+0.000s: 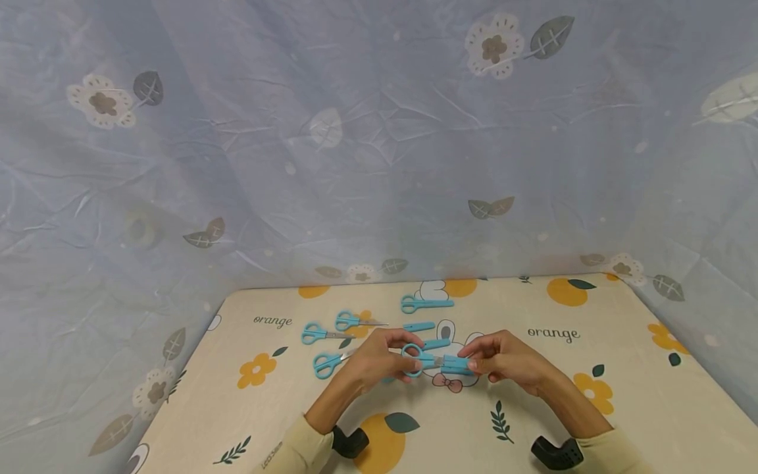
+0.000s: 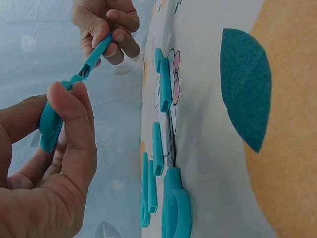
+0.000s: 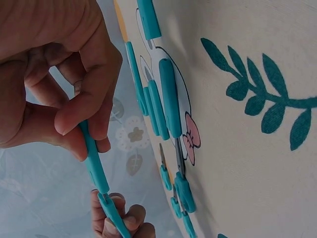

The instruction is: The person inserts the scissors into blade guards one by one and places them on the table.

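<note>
My left hand [image 1: 379,361] pinches a pair of scissors by its light-blue handle [image 2: 52,116] between thumb and fingers. Facing it, my right hand [image 1: 512,362] pinches a light-blue blade cover [image 3: 95,161] at its far end. The scissors' blades reach into the cover's mouth, and a short stretch of metal shows between handle and cover. Both pieces are held in line, above the table. Below them another pair of scissors [image 2: 177,206] lies on the cloth, mostly hidden by my left hand in the head view, with a loose cover [image 2: 166,89] near its blades.
Bare-bladed scissors [image 1: 314,334] lie with several others at the left. Two loose covers [image 1: 418,326] lie beyond my hands, and a pair of scissors in its cover [image 1: 438,303] lies farther back. The tablecloth [image 1: 284,401] is printed with oranges; a patterned curtain [image 1: 379,164] stands behind.
</note>
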`<state>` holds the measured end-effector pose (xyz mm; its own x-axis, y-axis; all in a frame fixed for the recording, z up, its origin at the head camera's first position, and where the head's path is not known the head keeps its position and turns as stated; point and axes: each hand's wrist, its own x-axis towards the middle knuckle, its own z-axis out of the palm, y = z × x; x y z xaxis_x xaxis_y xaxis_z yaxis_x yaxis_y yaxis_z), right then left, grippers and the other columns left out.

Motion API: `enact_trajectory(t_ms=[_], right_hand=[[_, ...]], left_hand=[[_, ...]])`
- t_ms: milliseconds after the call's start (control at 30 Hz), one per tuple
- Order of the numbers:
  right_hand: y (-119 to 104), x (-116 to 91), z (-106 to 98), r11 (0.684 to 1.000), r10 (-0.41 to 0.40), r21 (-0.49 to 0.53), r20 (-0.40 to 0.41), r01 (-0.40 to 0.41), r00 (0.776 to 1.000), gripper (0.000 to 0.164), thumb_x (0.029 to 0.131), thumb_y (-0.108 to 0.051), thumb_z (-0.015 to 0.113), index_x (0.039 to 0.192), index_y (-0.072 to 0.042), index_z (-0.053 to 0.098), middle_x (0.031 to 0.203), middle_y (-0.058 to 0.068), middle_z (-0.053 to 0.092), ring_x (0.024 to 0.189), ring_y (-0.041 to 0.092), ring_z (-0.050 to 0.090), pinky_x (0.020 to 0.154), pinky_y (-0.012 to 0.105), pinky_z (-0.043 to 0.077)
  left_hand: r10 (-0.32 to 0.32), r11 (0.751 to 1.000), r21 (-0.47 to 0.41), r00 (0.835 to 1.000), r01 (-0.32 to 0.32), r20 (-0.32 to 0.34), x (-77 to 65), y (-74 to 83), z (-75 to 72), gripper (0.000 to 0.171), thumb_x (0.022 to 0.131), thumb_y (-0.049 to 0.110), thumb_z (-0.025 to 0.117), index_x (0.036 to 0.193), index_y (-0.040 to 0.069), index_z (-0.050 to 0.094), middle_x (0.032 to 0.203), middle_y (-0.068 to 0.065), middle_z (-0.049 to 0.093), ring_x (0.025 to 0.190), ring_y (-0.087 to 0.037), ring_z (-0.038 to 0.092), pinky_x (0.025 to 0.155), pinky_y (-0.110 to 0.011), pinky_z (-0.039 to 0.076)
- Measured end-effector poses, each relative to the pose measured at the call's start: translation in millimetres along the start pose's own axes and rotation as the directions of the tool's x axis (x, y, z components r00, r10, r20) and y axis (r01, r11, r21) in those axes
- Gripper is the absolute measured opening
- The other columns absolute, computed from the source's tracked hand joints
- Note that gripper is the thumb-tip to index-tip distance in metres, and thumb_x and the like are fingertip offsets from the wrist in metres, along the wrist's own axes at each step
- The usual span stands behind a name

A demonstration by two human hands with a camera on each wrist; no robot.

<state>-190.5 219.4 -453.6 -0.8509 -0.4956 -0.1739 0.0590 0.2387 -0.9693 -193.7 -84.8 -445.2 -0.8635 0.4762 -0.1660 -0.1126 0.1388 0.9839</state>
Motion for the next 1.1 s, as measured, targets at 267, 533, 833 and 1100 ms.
enact_trajectory(t_ms=[267,533,833,1100], right_hand=[[0.8,-0.1,0.7,1.000,0.008,0.009,0.001,-0.008,1.000,0.032,0.098,-0.009,0.076,0.125,0.007,0.074,0.083,-0.003,0.065,0.069,0.010,0.055,0.057,0.023,0.050],[1.4,-0.7,1.5,1.000,-0.007,0.008,0.020,0.007,1.000,0.032,0.100,-0.009,0.073,0.126,0.009,0.072,0.084,-0.002,0.065,0.070,0.010,0.056,0.057,0.023,0.051],[0.4,-0.9,3.5,1.000,-0.021,-0.004,0.008,0.021,1.000,0.031,0.100,-0.008,0.073,0.125,0.010,0.072,0.085,-0.001,0.066,0.071,0.011,0.055,0.057,0.023,0.051],[-0.2,-0.2,7.8,1.000,-0.024,-0.007,-0.029,0.024,0.999,0.029,0.099,-0.007,0.075,0.122,0.010,0.074,0.085,0.000,0.068,0.069,0.011,0.055,0.056,0.024,0.049]], left_hand=[[0.029,0.997,0.065,0.999,-0.030,0.016,0.8,0.9,-0.2,0.029,0.093,-0.002,0.079,0.121,0.002,0.074,0.105,-0.010,0.068,0.073,-0.018,0.074,0.067,-0.035,0.068],[0.029,0.993,0.115,0.999,-0.034,0.039,-0.4,2.9,0.7,0.031,0.091,-0.001,0.081,0.121,0.002,0.075,0.105,-0.010,0.069,0.072,-0.019,0.073,0.072,-0.048,0.069],[0.031,0.994,0.099,0.999,-0.035,0.036,-1.1,4.1,2.0,0.030,0.092,-0.003,0.079,0.122,0.000,0.074,0.107,-0.013,0.068,0.073,-0.016,0.073,0.066,-0.033,0.067],[-0.006,0.999,0.051,1.000,0.005,0.020,-0.4,1.6,2.1,0.032,0.093,0.001,0.080,0.124,-0.001,0.073,0.113,-0.020,0.068,0.074,-0.016,0.073,0.068,-0.031,0.067]])
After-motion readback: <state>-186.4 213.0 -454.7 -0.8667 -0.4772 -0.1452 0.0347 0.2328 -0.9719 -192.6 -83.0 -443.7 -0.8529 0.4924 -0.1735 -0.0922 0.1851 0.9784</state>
